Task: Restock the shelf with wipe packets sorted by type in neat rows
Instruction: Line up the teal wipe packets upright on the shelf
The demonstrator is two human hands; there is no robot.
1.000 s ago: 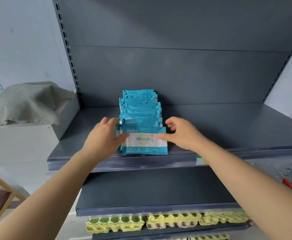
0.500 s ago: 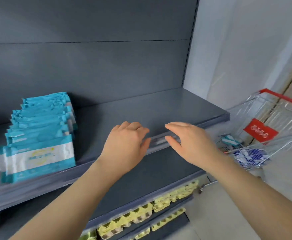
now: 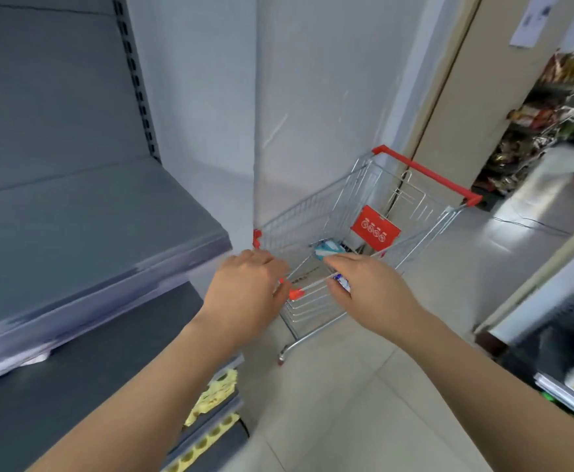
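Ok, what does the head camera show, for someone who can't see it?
A left hand and right hand reach toward a wire shopping cart with a red handle and packets inside. A grey shelf stands on the left.

No legible text; the red placard [image 3: 376,229] shows four white symbols (blurred).

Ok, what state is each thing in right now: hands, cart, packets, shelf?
Left hand: over the cart's near corner, fingers loosely curled, holding nothing.
Right hand: reaching over the cart rim, fingers fairly straight, nothing plainly gripped.
Cart: upright beside the wall.
Teal packet: lying in the cart.
Blue-white packet: in the cart, mostly hidden by the right hand.
Shelf: no packets on the part in view.
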